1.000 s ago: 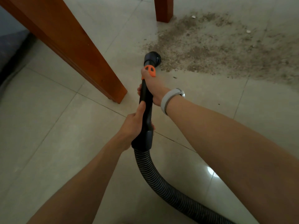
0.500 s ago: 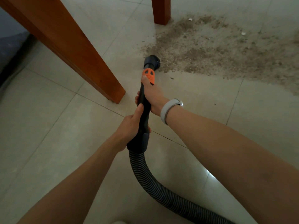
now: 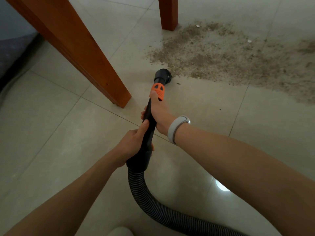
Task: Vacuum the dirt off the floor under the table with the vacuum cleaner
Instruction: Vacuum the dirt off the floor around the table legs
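The vacuum wand is being clasped by the left hand and right hand, both grips wrapped tight, its nozzle being held at the dirt's edge.

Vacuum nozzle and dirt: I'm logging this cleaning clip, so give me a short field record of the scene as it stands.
nozzle: black vacuum nozzle at near edge of the dirt
dirt: brown patch spread right of far table leg
left hand: grips the wand's lower end, above the hose
right hand: grips the wand below the orange slider
near table leg: left of the wand
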A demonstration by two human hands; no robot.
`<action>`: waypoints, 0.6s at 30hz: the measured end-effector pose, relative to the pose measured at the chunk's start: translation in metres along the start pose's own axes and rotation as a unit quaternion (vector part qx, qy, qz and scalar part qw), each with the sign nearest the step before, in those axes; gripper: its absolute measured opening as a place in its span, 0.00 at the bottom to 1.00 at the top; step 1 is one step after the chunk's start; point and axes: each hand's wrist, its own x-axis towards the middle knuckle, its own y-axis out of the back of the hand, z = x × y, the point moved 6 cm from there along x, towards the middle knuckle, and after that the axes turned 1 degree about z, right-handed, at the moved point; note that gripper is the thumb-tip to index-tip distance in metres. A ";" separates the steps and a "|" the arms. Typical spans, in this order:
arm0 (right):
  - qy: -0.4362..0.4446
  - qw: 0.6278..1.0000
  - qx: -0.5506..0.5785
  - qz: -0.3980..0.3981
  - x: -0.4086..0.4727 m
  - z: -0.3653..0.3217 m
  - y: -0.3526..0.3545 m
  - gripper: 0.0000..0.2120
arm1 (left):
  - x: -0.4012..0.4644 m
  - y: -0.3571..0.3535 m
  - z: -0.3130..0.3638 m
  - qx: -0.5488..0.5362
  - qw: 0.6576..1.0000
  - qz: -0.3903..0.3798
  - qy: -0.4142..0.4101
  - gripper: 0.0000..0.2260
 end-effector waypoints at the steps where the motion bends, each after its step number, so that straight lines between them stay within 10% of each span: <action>1: 0.002 1.000 -0.001 0.008 0.000 0.000 0.002 0.15 | 0.001 -0.002 0.002 -0.001 1.000 -0.003 0.001 0.32; 18: 0.017 0.998 -0.039 0.041 0.029 -0.061 0.009 0.21 | 0.049 -0.006 0.047 -0.070 0.997 0.011 0.005 0.32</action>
